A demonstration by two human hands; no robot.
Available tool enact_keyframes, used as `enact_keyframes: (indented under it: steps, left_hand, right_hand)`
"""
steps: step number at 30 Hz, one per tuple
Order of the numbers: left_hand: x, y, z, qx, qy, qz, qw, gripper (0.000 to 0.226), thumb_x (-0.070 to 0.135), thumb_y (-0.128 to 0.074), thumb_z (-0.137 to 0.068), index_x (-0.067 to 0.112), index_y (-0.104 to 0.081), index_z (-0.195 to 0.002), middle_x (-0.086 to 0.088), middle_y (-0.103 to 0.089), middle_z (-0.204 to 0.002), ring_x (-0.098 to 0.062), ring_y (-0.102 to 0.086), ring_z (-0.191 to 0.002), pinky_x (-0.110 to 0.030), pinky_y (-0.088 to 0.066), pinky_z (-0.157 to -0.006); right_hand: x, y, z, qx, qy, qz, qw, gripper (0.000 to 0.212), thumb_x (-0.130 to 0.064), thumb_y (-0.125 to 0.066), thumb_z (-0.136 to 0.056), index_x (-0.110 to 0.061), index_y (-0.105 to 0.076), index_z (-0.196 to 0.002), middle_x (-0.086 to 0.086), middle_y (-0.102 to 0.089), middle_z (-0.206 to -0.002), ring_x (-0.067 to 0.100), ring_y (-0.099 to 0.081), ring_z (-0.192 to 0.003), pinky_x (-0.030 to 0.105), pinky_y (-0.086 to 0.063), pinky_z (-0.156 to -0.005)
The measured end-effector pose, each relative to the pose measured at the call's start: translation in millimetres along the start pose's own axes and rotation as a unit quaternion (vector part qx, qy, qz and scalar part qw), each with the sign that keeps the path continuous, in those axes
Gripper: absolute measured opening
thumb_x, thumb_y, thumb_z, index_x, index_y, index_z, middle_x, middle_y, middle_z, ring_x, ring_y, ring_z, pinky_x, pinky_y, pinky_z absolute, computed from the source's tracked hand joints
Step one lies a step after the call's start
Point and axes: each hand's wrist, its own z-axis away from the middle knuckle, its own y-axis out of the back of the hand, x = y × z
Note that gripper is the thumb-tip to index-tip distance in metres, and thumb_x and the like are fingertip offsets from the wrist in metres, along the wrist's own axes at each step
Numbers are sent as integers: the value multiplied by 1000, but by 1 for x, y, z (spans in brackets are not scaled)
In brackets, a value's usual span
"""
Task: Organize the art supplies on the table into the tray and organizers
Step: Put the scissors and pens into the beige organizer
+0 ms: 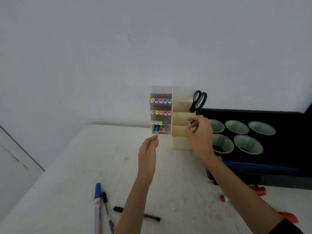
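Head view: right hand (200, 132) at cream organizer (181, 117), scissors (199, 100) upright inside.

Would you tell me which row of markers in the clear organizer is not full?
The bottom row: it holds three markers, while the top row and middle row hold five each.

Loose left grip (149, 146), half-curled right grip (200, 132).

The right hand (200, 132) pinches a small dark item (193, 123) at the cream organizer (179, 142) holding black scissors (199, 101), while the relaxed left hand (149, 147) hovers near the marker rack (162, 90).
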Motion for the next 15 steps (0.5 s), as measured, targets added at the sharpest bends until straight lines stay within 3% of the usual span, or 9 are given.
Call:
enact_keyframes:
  steps: [2,5,9,15]
  left_hand:
    - [0,20,10,20,-14,12,1000,24,16,-44,-97,17,-62,-114,2,-63,-116,-13,-57,-111,-26,-44,-94]
    - [-3,52,23,54,-24,9,998,24,12,-46,-96,16,-63,-112,3,-66,-112,-11,-59,-108,-22,-45,-88]
    - [-4,94,42,127,-17,7,992,25,7,-48,-92,15,-66,-106,2,-69,-103,-11,-62,-101,-24,-47,-83]
    - [-16,149,74,213,2,-8,977,28,2,-45,-88,14,-69,-97,1,-70,-98,-15,-63,-98,-29,-50,-81]
  right_hand:
    - [-12,-10,16,-59,-8,-19,998,19,0,-61,-82,-17,-58,-91,2,-56,-92,6,-49,-70,6,-40,-56]
    - [-29,-31,45,-168,-26,-41,985,17,-1,-60,-85,-16,-62,-94,-5,-58,-89,4,-52,-69,8,-40,-54]
    - [-39,-64,82,-302,-54,-46,951,16,-5,-61,-85,-18,-64,-95,-1,-62,-89,8,-57,-70,14,-47,-55]
    - [-58,-104,132,-436,-49,-32,898,14,-14,-62,-86,-14,-65,-99,2,-63,-84,11,-58,-70,11,-43,-55]
